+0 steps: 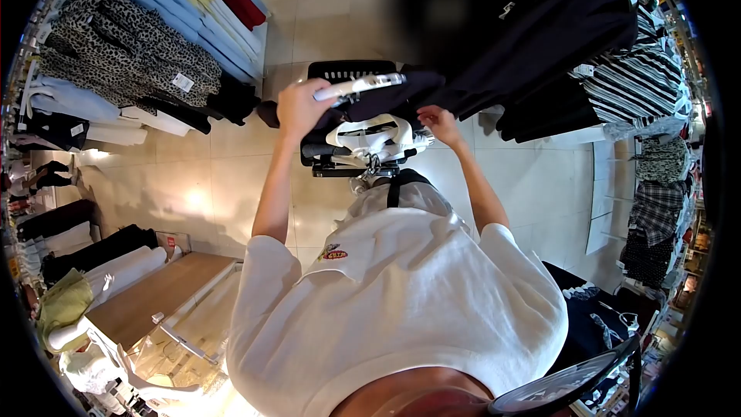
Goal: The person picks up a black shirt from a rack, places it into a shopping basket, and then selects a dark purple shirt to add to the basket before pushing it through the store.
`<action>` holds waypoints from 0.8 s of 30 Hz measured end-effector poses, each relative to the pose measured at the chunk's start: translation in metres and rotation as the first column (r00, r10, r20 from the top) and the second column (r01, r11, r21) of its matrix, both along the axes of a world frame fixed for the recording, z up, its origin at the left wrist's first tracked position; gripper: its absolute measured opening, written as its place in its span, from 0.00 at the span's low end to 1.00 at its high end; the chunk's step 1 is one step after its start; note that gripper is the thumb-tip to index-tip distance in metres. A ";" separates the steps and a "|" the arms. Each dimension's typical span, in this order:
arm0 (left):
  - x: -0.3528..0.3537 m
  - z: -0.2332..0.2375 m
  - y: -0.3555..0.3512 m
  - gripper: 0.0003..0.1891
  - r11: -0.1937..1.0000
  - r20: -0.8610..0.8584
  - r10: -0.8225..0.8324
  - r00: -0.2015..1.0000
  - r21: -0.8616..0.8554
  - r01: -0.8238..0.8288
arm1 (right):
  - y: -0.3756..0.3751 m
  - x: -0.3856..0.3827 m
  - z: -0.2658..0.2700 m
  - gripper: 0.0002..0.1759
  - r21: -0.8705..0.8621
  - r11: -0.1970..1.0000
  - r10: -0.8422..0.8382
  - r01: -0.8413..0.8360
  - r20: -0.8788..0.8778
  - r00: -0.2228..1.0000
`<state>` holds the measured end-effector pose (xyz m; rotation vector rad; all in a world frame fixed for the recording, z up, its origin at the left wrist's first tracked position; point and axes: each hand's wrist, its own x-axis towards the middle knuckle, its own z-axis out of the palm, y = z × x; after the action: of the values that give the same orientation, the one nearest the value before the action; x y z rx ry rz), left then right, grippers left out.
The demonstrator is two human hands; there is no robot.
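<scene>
My left hand [301, 110] is closed around one end of a slim white bar [359, 86] with dark markings, which looks like a hanger seen edge-on. A dark garment [369, 108] hangs below the bar, spreading on both sides of it. My right hand [440, 123] has its fingers curled at the right edge of this dark cloth, fingertips overlapping it. Beneath both hands stands a black basket cart [351, 67], with white hangers [370, 139] bunched at its near side.
At the left, a rack holds a leopard-print garment [127, 50] and blue shirts [174, 11]. Dark clothes [548, 23] and a striped garment [637, 81] hang at the right. A wooden-topped table [158, 293] stands at lower left. Tiled floor [181, 185] surrounds the cart.
</scene>
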<state>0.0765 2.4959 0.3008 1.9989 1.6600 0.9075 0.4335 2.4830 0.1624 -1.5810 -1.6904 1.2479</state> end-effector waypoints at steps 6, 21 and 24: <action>0.026 -0.057 -0.031 0.09 0.980 -0.081 -0.197 0.977 0.004 0.198 | -0.004 -0.033 0.134 0.26 0.529 0.843 -0.078 -0.100 0.305 0.949; 0.025 -0.120 -0.074 0.11 0.975 -0.075 -0.214 0.974 0.037 0.217 | 0.024 -0.070 0.062 0.35 -0.442 0.583 0.752 -0.682 -0.025 0.659; 0.022 -0.129 -0.075 0.13 0.979 -0.058 -0.202 0.978 -0.043 0.200 | 0.020 -0.079 0.049 0.37 -0.397 0.595 0.777 -0.699 0.061 0.627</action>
<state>0.0989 2.4204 0.1721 2.1426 1.4613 0.7445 0.3545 2.5026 0.2115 -1.2138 -2.5664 1.9018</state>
